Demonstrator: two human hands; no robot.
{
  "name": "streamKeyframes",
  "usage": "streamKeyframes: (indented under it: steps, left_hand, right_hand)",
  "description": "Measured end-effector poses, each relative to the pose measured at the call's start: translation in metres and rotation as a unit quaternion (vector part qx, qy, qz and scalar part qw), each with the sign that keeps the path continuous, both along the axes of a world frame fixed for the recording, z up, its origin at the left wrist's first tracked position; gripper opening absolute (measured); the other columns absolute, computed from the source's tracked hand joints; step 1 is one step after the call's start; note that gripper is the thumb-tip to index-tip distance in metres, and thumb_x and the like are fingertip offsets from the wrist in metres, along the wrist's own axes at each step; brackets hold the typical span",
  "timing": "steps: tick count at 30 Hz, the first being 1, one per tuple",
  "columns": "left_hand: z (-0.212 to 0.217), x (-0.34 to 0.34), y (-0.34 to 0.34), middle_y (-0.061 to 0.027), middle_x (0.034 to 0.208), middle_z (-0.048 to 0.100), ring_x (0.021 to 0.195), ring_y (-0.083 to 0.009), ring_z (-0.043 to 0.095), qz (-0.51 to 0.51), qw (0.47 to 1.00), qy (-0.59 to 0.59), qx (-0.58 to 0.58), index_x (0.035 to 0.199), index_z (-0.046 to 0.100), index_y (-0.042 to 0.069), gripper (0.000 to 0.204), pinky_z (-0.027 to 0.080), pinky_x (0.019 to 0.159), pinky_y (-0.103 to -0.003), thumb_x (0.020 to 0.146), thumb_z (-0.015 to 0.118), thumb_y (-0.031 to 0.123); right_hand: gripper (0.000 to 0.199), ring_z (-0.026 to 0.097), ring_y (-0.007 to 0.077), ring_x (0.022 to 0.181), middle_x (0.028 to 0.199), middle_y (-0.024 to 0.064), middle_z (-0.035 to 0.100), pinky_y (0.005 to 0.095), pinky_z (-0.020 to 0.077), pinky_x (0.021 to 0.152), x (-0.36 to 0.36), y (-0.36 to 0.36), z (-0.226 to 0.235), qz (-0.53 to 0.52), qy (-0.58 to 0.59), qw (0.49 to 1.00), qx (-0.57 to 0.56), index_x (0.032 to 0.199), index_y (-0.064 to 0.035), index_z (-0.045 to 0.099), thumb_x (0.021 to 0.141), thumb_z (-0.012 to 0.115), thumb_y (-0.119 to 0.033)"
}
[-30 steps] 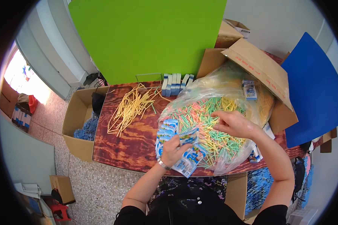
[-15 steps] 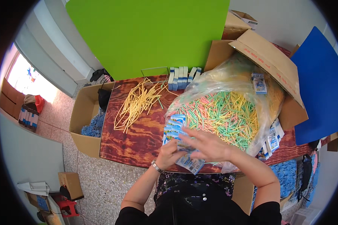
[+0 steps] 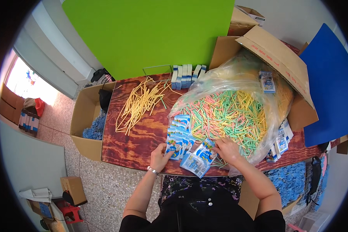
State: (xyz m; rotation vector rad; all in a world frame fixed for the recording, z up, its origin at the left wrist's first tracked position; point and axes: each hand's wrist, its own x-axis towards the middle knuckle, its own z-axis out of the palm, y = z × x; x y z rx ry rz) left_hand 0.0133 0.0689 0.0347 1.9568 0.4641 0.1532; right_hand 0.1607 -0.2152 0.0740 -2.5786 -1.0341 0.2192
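Observation:
My left hand [image 3: 159, 158] is closed on the left edge of a blue-and-white printed packet [image 3: 174, 148], the front one of a fanned row of several such packets [image 3: 180, 125] at the table's near edge. My right hand [image 3: 227, 150] pinches the upper right corner of another blue packet [image 3: 206, 152]. Under that one lies a packet with its paler, see-through side up [image 3: 195, 165]. Just beyond my right hand, a heap of short pink, green and yellow sticks [image 3: 228, 118] fills an opened clear plastic bag [image 3: 272, 116].
Long pale-yellow sticks [image 3: 141, 102] lie in a loose pile on the red-brown table [image 3: 133, 150]. Bundled blue-and-white packets [image 3: 185, 77] stand by a green board [image 3: 150, 34]. A cardboard box [image 3: 276, 58] surrounds the bag's far side. More packets [image 3: 281, 143] lie right.
My hands have moved apart from their overlapped position, the right one to the right and the left one to the left. The packets between them are now uncovered.

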Motion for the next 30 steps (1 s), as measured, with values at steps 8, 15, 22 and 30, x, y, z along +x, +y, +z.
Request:
streamKeyframes:
  steps: [8, 15, 22, 30]
  left_hand:
    - [0.049, 0.022, -0.031, -0.0182, 0.118, 0.055, 0.109, -0.0365, 0.051, 0.039, 0.917, -0.200, 0.344, 0.120, 0.054, 0.000, 0.058, 0.044, 0.092, -0.043, 0.071, 0.080, 0.015]
    - [0.053, 0.072, -0.093, -0.0080, 0.075, 0.065, 0.070, -0.0210, 0.060, -0.205, 0.976, 0.015, 0.076, 0.097, 0.067, 0.000, 0.027, 0.049, 0.068, -0.032, 0.088, 0.068, 0.025]
    - [0.052, 0.089, -0.096, 0.0037, 0.059, 0.052, 0.055, -0.0021, 0.039, -0.176, 0.982, -0.002, -0.063, 0.071, 0.063, 0.000, 0.029, 0.033, 0.047, -0.025, 0.084, 0.074, 0.024]
    - [0.052, 0.096, -0.094, 0.0037, 0.055, 0.041, 0.053, -0.0044, 0.034, -0.115, 0.990, -0.057, -0.060, 0.058, 0.044, 0.006, 0.045, 0.029, 0.046, -0.025, 0.078, 0.081, 0.023]
  right_hand:
    - [0.015, 0.060, 0.0223, 0.084, 0.084, 0.0022, 0.059, 0.0346, 0.0520, 0.065, 0.015, -0.013, 0.030, 0.067, -0.172, 0.982, 0.024, 0.087, -0.0133, 0.061, 0.072, 0.060, -0.012]
    - [0.021, 0.066, 0.0295, 0.079, 0.088, 0.0098, 0.066, 0.0383, 0.0523, 0.066, 0.017, 0.004, 0.079, 0.063, -0.075, 0.988, 0.121, 0.098, -0.0089, 0.058, 0.081, 0.066, -0.018]
    - [0.026, 0.066, 0.0236, 0.068, 0.079, 0.0113, 0.068, 0.0331, 0.0505, 0.062, 0.036, 0.012, 0.088, 0.027, 0.167, 0.973, 0.157, 0.099, -0.0038, 0.063, 0.086, 0.070, -0.025]
    - [0.022, 0.066, 0.0340, 0.090, 0.100, 0.0171, 0.068, 0.0423, 0.0530, 0.076, 0.202, 0.011, 0.009, -0.164, -0.066, 0.984, 0.026, 0.102, -0.0044, 0.066, 0.088, 0.060, -0.020]
